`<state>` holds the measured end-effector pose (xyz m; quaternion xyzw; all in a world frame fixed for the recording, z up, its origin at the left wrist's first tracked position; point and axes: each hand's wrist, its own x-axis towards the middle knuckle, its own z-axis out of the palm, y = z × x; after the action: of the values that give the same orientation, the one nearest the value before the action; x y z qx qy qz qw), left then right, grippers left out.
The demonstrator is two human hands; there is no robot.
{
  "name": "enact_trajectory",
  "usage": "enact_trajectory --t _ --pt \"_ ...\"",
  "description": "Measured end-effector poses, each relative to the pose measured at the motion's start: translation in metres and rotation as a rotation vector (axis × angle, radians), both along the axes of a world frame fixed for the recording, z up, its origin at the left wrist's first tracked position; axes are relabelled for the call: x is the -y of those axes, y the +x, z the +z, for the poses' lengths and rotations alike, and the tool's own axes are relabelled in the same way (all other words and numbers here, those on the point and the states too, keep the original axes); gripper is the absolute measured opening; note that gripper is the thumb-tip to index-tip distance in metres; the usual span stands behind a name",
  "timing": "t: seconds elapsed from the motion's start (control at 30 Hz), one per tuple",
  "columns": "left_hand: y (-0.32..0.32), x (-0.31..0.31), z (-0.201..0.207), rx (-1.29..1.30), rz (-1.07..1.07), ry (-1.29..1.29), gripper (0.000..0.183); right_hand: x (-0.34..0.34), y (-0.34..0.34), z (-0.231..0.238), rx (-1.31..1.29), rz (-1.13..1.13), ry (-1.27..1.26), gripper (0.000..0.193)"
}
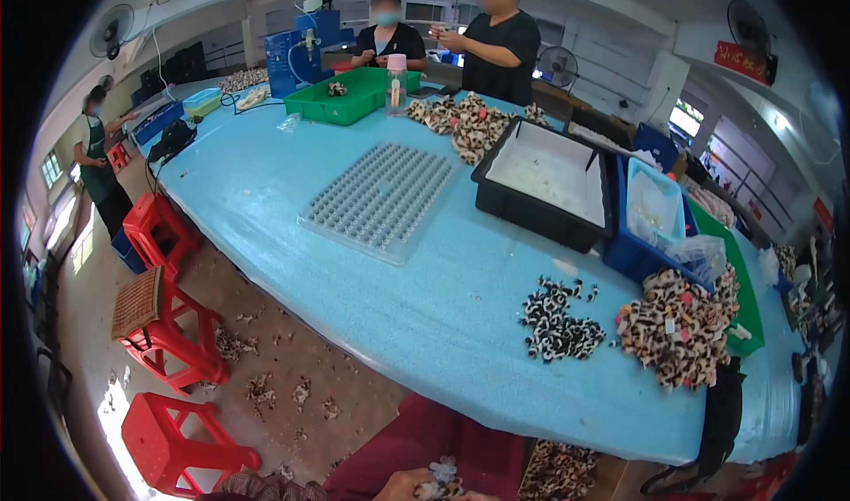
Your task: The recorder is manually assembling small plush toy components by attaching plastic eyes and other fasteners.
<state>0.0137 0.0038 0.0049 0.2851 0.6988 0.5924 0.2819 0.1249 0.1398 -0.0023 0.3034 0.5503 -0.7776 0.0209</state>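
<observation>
At the bottom edge, above my lap, my left hand (pixel 403 485) is closed around a small patterned fabric piece (pixel 434 489) in white, brown and black. Pale, translucent bits (pixel 444 467) stick up from the same spot. Only a sliver of my right hand (pixel 475 496) shows, close against the piece on its right side; its fingers are mostly cut off by the frame. On the table nearest to my hands lie a loose heap of small black-and-white pieces (pixel 558 324) and a larger pile of brown, black and white plush pieces (pixel 682 328).
A clear tray with rows of cups (pixel 381 202) lies mid-table on the blue cover (pixel 372 315). A black bin (pixel 540 202), a blue crate (pixel 633 258) and a green tray (pixel 332 111) stand around it. Red stools (pixel 181 439) line the left. Two people work opposite; another stands far left.
</observation>
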Motion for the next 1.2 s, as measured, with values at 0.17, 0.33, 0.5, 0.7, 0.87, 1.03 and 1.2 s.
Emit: enact_trajectory --t 0.17,0.33,0.5,0.7,0.87,1.03,1.2 --pt "0.000 -0.003 -0.028 0.017 -0.078 0.033 0.046 -0.008 0.002 -0.006 0.018 0.009 -0.056 0.007" --pt "0.000 -0.004 -0.036 0.453 -0.157 0.150 0.048 -0.043 0.000 -0.001 0.002 0.199 -0.085 0.011" --pt "0.005 -0.002 -0.030 0.762 -0.243 0.208 0.043 -0.052 -0.009 -0.011 -0.155 0.160 0.024 0.022" --pt "0.002 0.003 -0.018 0.482 -0.193 0.107 0.043 -0.020 -0.006 -0.029 -0.303 0.210 0.067 0.038" --pt "0.006 0.004 -0.023 0.518 -0.134 0.002 0.051 -0.011 -0.004 -0.033 -0.393 0.092 -0.011 0.035" --pt "0.010 0.004 -0.029 0.614 -0.093 0.079 0.044 -0.006 -0.010 -0.015 -0.293 0.092 -0.014 0.025" --pt "0.014 0.011 -0.031 0.708 -0.053 0.142 0.037 0.005 -0.009 -0.018 -0.280 0.074 0.058 0.016"
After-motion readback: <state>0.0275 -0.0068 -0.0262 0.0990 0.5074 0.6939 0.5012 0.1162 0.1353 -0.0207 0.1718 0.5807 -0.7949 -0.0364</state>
